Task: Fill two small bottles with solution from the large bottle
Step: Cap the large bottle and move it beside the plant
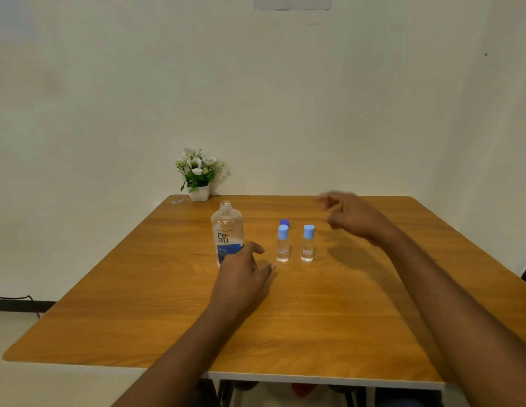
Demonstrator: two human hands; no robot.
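left hand [243, 271] spread beside large bottle [226, 230] base | right hand [355, 218] blurred, looks loose, empty | bottle's uncapped: you grip mid-body, keep clear of left small bottle [283, 245]

On the worktop [314, 318] we find the large bottle [227, 227] standing left of the left small bottle [283, 245]. The right small bottle [308, 244] stands just beside that one, a cap [284, 222] just behind it, and a plant [197, 174] at the far edge.
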